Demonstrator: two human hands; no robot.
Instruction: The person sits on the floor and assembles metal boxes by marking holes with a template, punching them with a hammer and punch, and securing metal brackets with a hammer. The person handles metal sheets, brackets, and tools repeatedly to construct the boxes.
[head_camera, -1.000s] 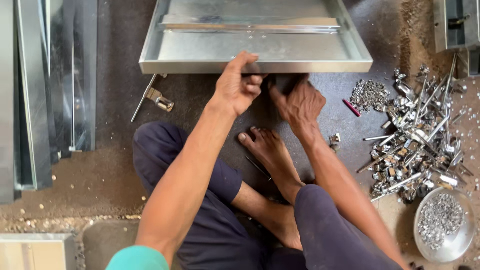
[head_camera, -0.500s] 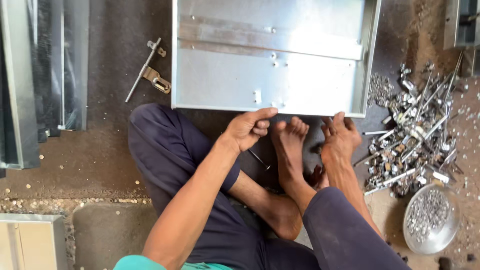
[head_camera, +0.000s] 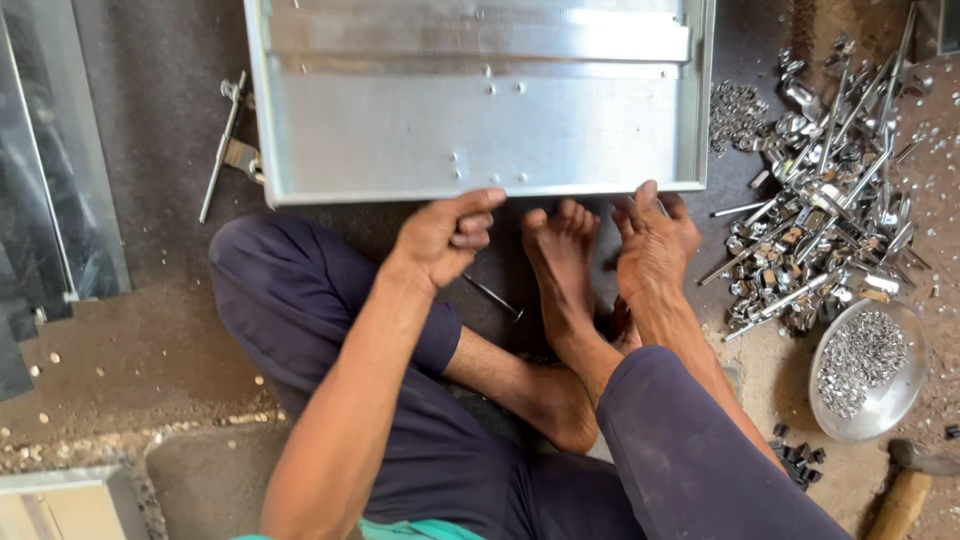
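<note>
We sat cross-legged on the floor (head_camera: 140, 350) with the tray (head_camera: 480, 110) lying flat just ahead of our knees, open side up, its near rim running between our two hands. Our left hand (head_camera: 440, 238) sat curled at that rim, thumb stretched along the edge and fingers folded loosely under; the grip looked closed, but whether it actually had the rim pinched or only rested against it, we could not tell. Our right hand (head_camera: 655, 245) lay open, fingers spread and tips touching the rim further along, holding nothing. Our bare foot (head_camera: 560, 260) pointed up between the hands, toes just short of the tray. A thin rod (head_camera: 492, 297) lay on the floor beside the left wrist, untouched. Off to the right sat a heap of metal fittings (head_camera: 820, 230) and, nearer us, a bowl (head_camera: 865, 370) of small silver pieces, both well apart from the hands; a hammer (head_camera: 910, 480) lay by the bowl, also untouched. A latch bar (head_camera: 225, 140) rested at the tray's left wall. By our reckoning the tray was placed and being steadied, a few rivets already showing along its inner panel, while no fitting had yet been picked up, so most of the fastening seemed left to do.
</note>
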